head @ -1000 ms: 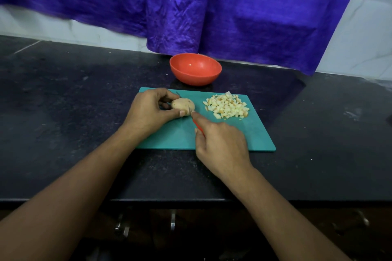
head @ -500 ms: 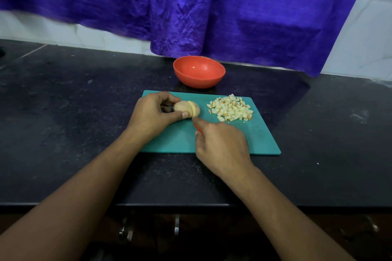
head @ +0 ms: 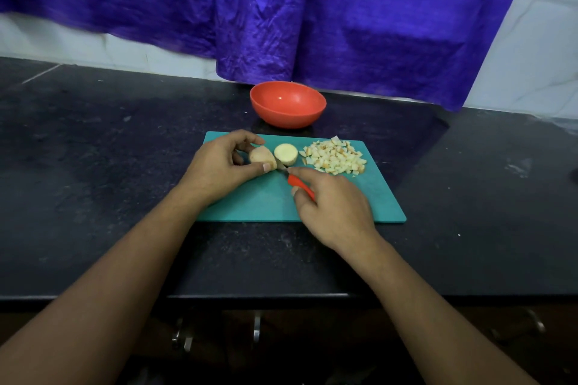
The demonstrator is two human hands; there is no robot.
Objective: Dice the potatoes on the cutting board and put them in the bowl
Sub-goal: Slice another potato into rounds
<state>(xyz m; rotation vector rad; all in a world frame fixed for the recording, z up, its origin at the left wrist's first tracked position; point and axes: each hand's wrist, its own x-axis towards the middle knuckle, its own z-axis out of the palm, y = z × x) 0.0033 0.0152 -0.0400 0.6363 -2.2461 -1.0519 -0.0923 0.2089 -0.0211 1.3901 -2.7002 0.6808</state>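
The bowl (head: 286, 118), orange-red and round, stands on the table (head: 93, 181) just beyond the far edge of the board (head: 359, 200); its inner wall shows bare orange with one small glint. The teal board lies flat near the table's front and carries all the potato. On its far right part sits a heap of dice (head: 333, 156), pale with bits of brown skin. Just left of the heap lies a cut piece (head: 286, 154), its pale round face turned up. Beside that, touching or nearly so, is the other piece (head: 262, 156), skin side showing, held by the left hand (head: 219, 166): its fingers (head: 247, 136) curl over the top and the thumb presses the near side. The right hand (head: 334, 206) rests low over the board with its fingers (head: 308, 171) clamped on the red handle of a knife (head: 294, 181), the forefinger stretched along the top. The blade points between the two pieces, its tip hidden. Both bare forearms reach in from the near edge. The table is black speckled stone with faint pale smears. Behind it hangs a crumpled purple cloth (head: 344, 9) over a white tiled wall (head: 538, 56). Below the front edge metal handles (head: 256, 327) show dimly.
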